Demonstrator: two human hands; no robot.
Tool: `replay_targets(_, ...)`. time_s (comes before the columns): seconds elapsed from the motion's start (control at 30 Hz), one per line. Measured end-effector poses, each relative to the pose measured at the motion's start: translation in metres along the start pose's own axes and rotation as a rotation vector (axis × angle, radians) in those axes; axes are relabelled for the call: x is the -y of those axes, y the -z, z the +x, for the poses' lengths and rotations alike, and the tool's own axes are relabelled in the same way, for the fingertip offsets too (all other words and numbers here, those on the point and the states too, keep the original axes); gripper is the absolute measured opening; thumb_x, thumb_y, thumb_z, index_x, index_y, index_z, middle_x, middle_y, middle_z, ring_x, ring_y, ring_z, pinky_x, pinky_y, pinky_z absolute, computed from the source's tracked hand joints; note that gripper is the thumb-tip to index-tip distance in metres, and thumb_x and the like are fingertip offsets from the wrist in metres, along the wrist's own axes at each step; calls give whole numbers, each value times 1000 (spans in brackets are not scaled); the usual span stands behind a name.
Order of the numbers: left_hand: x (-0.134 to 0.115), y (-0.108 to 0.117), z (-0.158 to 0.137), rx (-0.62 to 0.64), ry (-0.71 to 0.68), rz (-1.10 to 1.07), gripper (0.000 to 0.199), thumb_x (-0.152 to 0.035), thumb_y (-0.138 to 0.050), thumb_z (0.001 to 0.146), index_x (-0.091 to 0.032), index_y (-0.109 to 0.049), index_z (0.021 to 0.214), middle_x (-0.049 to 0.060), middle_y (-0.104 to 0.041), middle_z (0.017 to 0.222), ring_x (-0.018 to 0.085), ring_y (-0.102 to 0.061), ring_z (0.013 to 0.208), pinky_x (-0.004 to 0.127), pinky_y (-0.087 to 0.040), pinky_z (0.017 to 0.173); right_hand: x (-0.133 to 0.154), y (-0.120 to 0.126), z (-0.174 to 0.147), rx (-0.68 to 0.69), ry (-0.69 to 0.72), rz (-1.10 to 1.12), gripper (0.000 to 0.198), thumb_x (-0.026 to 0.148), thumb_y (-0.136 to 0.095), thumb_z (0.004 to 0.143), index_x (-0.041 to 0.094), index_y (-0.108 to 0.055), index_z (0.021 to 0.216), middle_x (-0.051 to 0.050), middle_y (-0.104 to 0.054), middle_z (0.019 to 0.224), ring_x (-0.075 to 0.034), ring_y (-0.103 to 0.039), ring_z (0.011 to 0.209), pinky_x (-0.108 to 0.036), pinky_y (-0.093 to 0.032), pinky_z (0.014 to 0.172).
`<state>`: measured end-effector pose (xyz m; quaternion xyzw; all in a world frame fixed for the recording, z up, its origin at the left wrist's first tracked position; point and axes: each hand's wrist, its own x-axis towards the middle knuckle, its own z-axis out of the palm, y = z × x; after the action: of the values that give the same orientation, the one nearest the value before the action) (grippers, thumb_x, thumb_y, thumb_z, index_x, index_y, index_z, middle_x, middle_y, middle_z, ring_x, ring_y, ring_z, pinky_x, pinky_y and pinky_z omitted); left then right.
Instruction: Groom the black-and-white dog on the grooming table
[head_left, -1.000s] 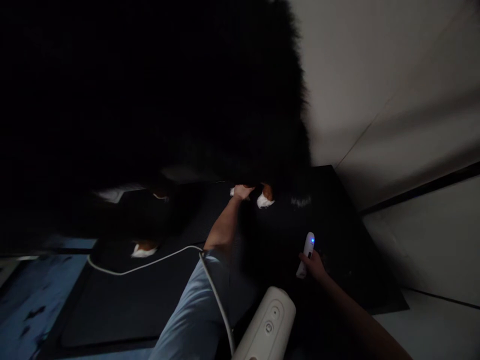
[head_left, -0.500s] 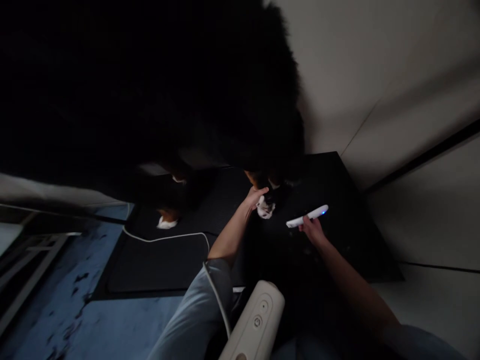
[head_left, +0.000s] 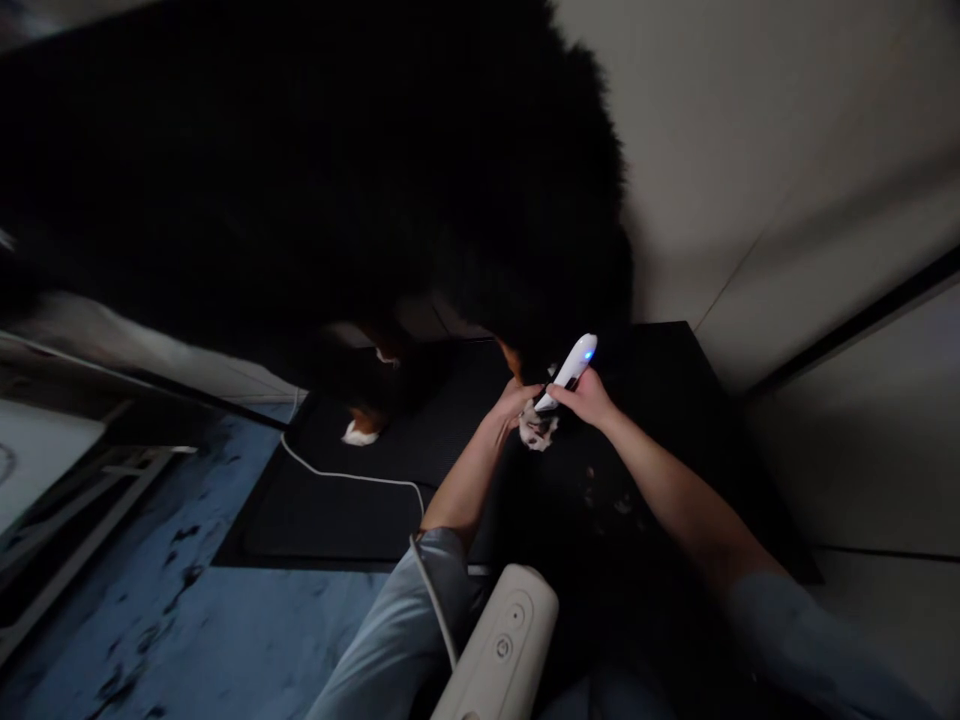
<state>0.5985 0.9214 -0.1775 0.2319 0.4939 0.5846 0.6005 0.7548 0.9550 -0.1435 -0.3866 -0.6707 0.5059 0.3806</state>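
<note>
Gripping one white paw (head_left: pixel 537 430) of the black dog (head_left: pixel 337 190), the left hand (head_left: pixel 517 402) stays closed while the right hand (head_left: pixel 589 398) clasps one white trimmer (head_left: pixel 571 367) against it.

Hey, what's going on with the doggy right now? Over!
Left hand holds the dog's white paw. Right hand grips the white trimmer, blue light on, tip at the paw. White cord lies on the mat, apart.

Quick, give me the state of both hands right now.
Left hand: closed around the dog's white paw.
Right hand: closed on the white trimmer, tip at the paw.
</note>
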Motion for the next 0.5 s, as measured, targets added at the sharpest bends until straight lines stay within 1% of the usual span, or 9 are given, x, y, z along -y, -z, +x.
replay_targets(0.1, -1, -1, 0, -16, 5, -4, 31, -11, -84, 47, -12, -63, 69, 1, -65, 58, 14, -60, 52, 26, -50, 55, -7, 1, -15, 99, 2, -69, 34, 45, -73, 60, 21, -53, 70, 2, -58, 64, -14, -53, 60, -27, -44, 56)
replay_targets(0.13, -1, -2, 1, -15, 0, -12, 31, -12, -84, 47, -12, -63, 70, 1, -65, 58, 14, -60, 51, 25, -50, 55, -6, 2, -16, 91, 12, -76, 33, 45, -73, 61, 21, -52, 70, 2, -58, 63, -14, -53, 59, -27, -44, 56)
replay_targets(0.23, -2, -2, 1, -24, -28, -18, 32, -13, -84, 46, -12, -65, 72, 2, -66, 60, 14, -61, 52, 25, -50, 55, 6, 2, -5, -81, 63, -107, 33, 48, -71, 66, 22, -51, 70, 0, -59, 63, -15, -55, 58, -28, -45, 55)
replay_targets(0.27, -2, -2, 0, -30, -33, -12, 32, -14, -85, 46, -11, -65, 72, 2, -66, 60, 14, -60, 52, 25, -49, 54, 11, 0, -1, -120, 78, -150, 33, 48, -71, 66, 21, -52, 73, -1, -62, 65, -16, -57, 59, -28, -46, 56)
replay_targets(0.3, -3, -2, -1, -36, -33, -7, 32, -14, -85, 47, -11, -65, 71, 2, -66, 59, 14, -60, 51, 25, -49, 53, 16, -4, 3, -116, 93, -214, 33, 47, -72, 66, 21, -54, 77, -2, -64, 67, -18, -60, 61, -29, -47, 57)
replay_targets(0.33, -5, -3, -1, -43, -30, -5, 31, -14, -86, 47, -11, -65, 70, 2, -66, 59, 14, -60, 51, 25, -48, 53, 20, -7, 5, -74, 106, -292, 34, 45, -74, 66, 20, -57, 82, -3, -67, 70, -19, -63, 64, -29, -48, 59)
replay_targets(0.43, -9, -4, -4, -76, -32, -10, 30, -9, -85, 46, -12, -62, 65, 1, -64, 56, 12, -58, 50, 24, -47, 53, 27, -15, 0, 124, 132, -491, 44, 41, -77, 65, 18, -62, 99, -6, -73, 78, -22, -68, 68, -30, -50, 61)
replay_targets(0.47, -10, -4, -4, -89, -40, -10, 30, -8, -85, 46, -12, -62, 64, 0, -63, 55, 12, -57, 50, 24, -47, 53, 27, -15, -3, 167, 138, -521, 46, 41, -78, 66, 18, -62, 102, -7, -73, 79, -23, -69, 69, -30, -51, 61)
replay_targets(0.5, -10, -4, -4, -100, -51, -9, 30, -7, -84, 46, -12, -61, 65, 0, -64, 56, 12, -58, 50, 24, -47, 55, 28, -15, -6, 181, 141, -531, 47, 42, -78, 66, 18, -63, 103, -7, -74, 80, -23, -69, 69, -30, -51, 61)
